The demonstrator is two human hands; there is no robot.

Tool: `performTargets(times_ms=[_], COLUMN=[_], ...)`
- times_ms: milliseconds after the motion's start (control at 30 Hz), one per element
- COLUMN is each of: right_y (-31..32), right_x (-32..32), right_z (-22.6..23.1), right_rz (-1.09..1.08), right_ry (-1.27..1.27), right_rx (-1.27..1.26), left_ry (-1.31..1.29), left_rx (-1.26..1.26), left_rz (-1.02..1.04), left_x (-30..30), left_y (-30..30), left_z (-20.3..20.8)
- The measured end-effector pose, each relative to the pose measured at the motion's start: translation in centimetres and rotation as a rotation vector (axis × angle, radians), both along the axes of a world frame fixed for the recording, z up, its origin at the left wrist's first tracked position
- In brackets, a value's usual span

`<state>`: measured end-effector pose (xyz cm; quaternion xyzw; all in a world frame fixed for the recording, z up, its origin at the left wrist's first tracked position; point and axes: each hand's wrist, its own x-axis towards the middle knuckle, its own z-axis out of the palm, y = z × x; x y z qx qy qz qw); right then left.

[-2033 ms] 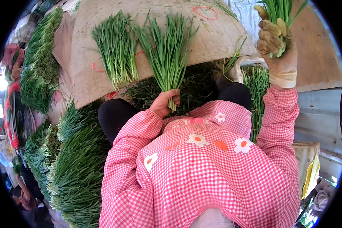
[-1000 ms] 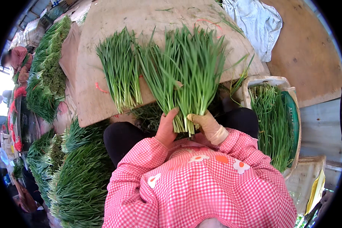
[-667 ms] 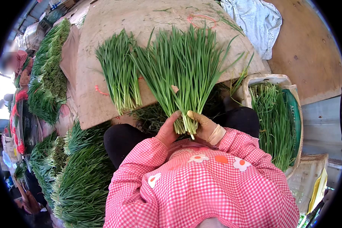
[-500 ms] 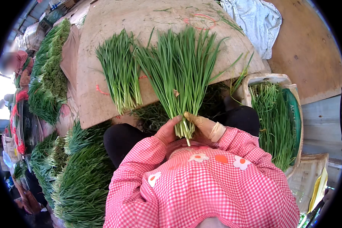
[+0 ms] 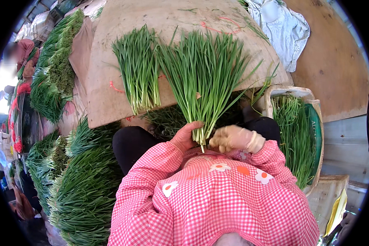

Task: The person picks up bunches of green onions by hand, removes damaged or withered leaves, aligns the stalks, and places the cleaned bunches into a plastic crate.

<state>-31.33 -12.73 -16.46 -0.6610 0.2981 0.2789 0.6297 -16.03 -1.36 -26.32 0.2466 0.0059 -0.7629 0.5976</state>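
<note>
A fanned bunch of garlic chives (image 5: 207, 78) stands in front of me, its green leaves spread over the near edge of the wooden board and its pale stem ends low by my lap. My left hand (image 5: 185, 137) is closed around the stems near their cut ends. Just right of those ends, my right hand (image 5: 233, 138), in a pale thin glove, hangs apart from the bunch. Its fingers are loosely bent and slightly apart, with nothing visible in them. A smaller pile of chives (image 5: 138, 67) lies on the board to the left of the bunch.
The wooden board (image 5: 98, 98) carries scattered leaf bits and a red string (image 5: 221, 29). At right stands a white crate (image 5: 267, 102) with more chives. Large chive heaps (image 5: 88, 188) lie at left. A pale cloth (image 5: 281, 33) hangs at the back right.
My right hand has let go of the stems and shifted right. The left hand keeps its hold on the bunch. The whole view has shifted slightly.
</note>
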Motion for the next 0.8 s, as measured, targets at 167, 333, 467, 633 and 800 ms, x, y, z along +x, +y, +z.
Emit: performTargets(times_ms=[167,333,467,633,800], right_y=[-2.3,-4.2,-5.6,-7.1,-10.1], right_x=[3.9,7.3,7.8,5.0,-2.3], right_z=[0.3,-2.2,-3.7,1.1,3.0], right_rz=[-0.309,-0.174,-0.393,-0.812,-0.941], right_ry=[-0.578,-0.384,-0.404,-0.755,-0.706], right_rx=[-0.651,-0.854,-0.304,0.323,-0.177], left_ry=[-0.070,-0.115,-0.143,-0.078,-0.020], left_rx=[0.041,0.020,0.029,0.011,-0.016], left_rz=[-0.008,-0.033,-0.016,-0.056,-0.007], left_x=[0.2,0.2,0.1,0.6,0.1], left_y=[0.2,0.0,-0.1,0.1,-0.4], left_z=[0.0,-0.4,-0.8,-1.3,-0.8])
